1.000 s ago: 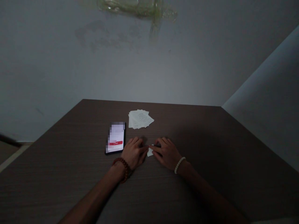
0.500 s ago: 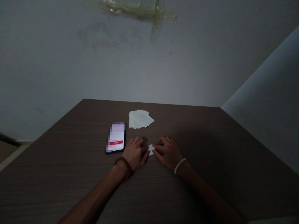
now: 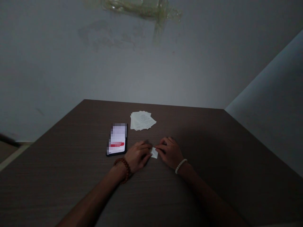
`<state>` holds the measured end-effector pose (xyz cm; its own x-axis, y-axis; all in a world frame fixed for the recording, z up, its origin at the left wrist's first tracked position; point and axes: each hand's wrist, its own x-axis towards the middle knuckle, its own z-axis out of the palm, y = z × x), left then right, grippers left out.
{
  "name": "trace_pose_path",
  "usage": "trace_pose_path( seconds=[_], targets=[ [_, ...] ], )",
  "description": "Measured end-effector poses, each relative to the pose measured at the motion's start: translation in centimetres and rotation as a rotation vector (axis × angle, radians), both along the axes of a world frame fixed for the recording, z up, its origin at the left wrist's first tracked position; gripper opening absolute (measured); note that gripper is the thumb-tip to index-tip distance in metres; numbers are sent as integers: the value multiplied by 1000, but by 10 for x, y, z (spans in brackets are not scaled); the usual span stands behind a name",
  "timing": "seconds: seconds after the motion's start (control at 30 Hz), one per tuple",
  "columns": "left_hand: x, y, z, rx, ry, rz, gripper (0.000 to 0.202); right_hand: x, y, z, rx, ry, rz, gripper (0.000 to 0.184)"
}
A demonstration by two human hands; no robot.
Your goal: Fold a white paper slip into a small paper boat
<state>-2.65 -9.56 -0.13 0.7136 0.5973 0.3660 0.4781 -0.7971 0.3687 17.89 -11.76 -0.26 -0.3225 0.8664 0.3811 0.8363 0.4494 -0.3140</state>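
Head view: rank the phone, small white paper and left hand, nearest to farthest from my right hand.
1. Small white paper: just left of the right hand.
2. Left hand: past that paper.
3. Phone: farthest left, past the left hand.

dimly lit | stained grey wall [image 3: 201, 63] | glossy strips [image 3: 142, 12], probably tape, high up | brown wood-grain table [image 3: 151, 195]

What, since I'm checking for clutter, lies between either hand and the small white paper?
Nothing visible: the small white paper lies between the left hand and right hand, both right at its edges. The phone lies left of the left hand, the paper pile beyond both hands.
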Motion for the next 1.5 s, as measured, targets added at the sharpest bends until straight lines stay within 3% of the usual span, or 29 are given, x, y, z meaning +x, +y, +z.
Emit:
trace_pose_path(
  seconds=[0.23,0.77,1.3,1.5],
  targets=[
    [1,3,-4,43,7,36,18,0,1,-2,3,-4,57,15],
    [0,-1,5,63,76,104,20,-3,-2,10,-47,-209,76,41],
    [1,-3,5,58,129,173,19,10,-8,7,-56,-161,19,41],
    [-1,1,-2,132,110,165,21,10,-10,10,-27,-157,83,26]
  ],
)
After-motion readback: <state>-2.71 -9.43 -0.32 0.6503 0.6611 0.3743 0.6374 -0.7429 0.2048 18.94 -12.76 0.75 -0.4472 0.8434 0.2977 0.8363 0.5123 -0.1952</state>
